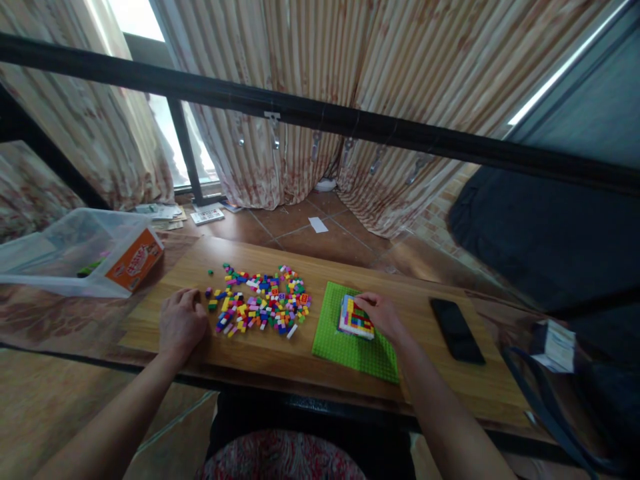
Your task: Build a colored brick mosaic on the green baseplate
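My left hand [183,322] rests on the wooden board, fingers curled in, just left of a spread of loose toy bricks [260,303] in many colours. A green studded baseplate [333,340] lies right of the pile. On it stands a small rectangular brick build [356,321], with whitish sides and red, yellow and blue bricks on top. My right hand [379,312] reaches over the build from the right, thumb and fingers pinched together at its upper edge. Whatever is between those fingertips is too small and hidden to make out.
A black phone [457,330] lies on the wooden board [280,353] at the right. To the left sits a clear plastic bin [75,233] with an orange label. A dark metal bar [300,110] crosses beyond the board, before curtains [300,53].
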`<state>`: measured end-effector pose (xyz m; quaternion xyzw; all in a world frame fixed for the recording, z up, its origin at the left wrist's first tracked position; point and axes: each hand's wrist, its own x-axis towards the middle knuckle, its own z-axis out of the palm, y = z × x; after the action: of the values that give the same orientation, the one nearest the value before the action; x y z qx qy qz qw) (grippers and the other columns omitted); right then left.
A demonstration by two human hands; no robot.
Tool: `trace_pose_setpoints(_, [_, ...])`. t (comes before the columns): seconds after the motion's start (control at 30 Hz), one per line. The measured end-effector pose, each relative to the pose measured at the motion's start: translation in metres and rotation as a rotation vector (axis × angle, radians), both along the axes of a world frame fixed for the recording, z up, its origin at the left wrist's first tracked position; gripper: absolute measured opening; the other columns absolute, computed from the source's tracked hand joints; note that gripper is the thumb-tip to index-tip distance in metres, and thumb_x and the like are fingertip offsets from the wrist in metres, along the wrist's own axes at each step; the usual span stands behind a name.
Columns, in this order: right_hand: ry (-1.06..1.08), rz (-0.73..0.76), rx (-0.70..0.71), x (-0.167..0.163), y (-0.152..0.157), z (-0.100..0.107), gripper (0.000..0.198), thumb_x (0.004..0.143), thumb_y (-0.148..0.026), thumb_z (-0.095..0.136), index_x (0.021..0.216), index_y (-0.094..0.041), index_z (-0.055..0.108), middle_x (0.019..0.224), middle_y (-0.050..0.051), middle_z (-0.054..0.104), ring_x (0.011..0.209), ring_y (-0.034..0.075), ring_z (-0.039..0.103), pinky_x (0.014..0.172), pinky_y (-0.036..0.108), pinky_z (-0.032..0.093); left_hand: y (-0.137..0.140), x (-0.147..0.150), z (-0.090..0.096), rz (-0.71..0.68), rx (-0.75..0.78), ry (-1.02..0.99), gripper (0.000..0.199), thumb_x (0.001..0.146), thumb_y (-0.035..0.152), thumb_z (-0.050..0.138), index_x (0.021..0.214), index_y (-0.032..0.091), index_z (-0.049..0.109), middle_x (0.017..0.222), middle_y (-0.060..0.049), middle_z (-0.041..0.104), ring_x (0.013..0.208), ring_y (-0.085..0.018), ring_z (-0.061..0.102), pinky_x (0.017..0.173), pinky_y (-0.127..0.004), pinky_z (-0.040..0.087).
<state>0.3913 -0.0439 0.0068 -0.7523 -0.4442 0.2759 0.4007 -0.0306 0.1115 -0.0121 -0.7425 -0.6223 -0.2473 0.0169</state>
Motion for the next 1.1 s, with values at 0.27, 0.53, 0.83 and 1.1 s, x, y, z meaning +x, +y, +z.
trace_pose_setpoints(0.27, [0.006,0.014,-0.004,0.0,0.002,0.008,0.028,0.07,-0.046,0.065,0.075,-0.02,0.074,0.073,0.003,0.074,0.068,0.018,0.065,0.068,0.03,0.049,-0.001,0.0,0.003,0.007,-0.014,0.028,0.035,0.082,0.022,0.04,0.105,0.012,0.065,0.115,-0.016,0.064,0.112,-0.03,0.056,0.101,-0.04,0.042])
trace_pose_setpoints(0.53, [0.02,-0.168,0.156,0.004,-0.013,0.03,0.052,0.077,-0.061,0.053,0.085,-0.014,0.073,0.084,0.008,0.074,0.077,0.022,0.066,0.07,0.032,0.049,0.002,0.0,0.002,0.017,-0.008,0.062,0.037,0.082,0.022,0.04,0.106,0.011,0.066,0.115,-0.017,0.064,0.11,-0.03,0.058,0.1,-0.039,0.043])
trace_pose_setpoints(0.83, [-0.127,-0.016,0.272,-0.095,-0.054,0.033,0.026,0.089,-0.038,0.053,0.095,-0.022,0.072,0.095,0.005,0.072,0.086,0.019,0.065,0.081,0.033,0.049,0.001,0.001,0.003,0.019,-0.016,0.039,0.037,0.082,0.019,0.041,0.107,0.009,0.066,0.113,-0.016,0.064,0.109,-0.029,0.056,0.1,-0.039,0.043])
trace_pose_setpoints(1.1, [-0.51,0.376,0.164,-0.166,-0.021,0.013,0.03,0.088,-0.007,0.048,0.099,-0.023,0.071,0.1,0.005,0.064,0.098,0.019,0.056,0.088,0.029,0.044,-0.002,0.0,0.003,0.016,0.0,0.025,0.035,0.083,0.019,0.041,0.106,0.011,0.066,0.11,-0.015,0.065,0.105,-0.028,0.057,0.098,-0.039,0.044])
